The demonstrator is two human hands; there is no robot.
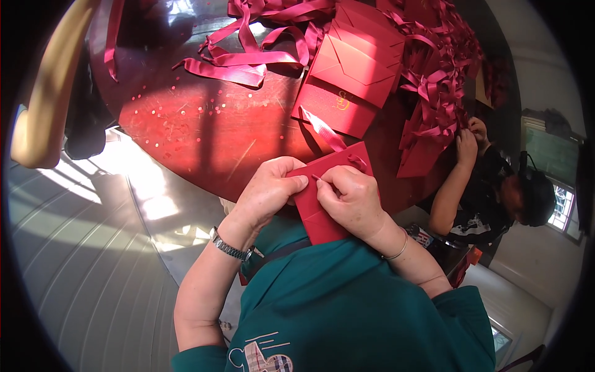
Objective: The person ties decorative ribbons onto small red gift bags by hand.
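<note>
Held just in front of the green shirt (372, 297), at the near edge of the dark red table (180, 139), a flat red paper bag (319, 222) has its long axis running away from the body, the far end leaning somewhat to the left. Its far edge slants, the right corner reaching further out than the left, while the near end comes up against the shirt. The bag is plain, matt red on the side facing up, with straight creases meeting at angles toward the near end. A shiny pink ribbon (323, 128) passes through it near the far right corner, and one length stretches out beyond the far edge, pointing up and left. The left hand (263, 189) is clamped on the bag's left edge, thumb on top, the fingers partly hidden. The right hand (355, 198) lies over the right side, thumb and forefinger pinched together on the ribbon's dark tip. Beyond lie a stack of red bags (356, 53) and loose ribbons (238, 73); at the right, a co-worker's hand (466, 147) works near the beribboned bags (427, 133).
</note>
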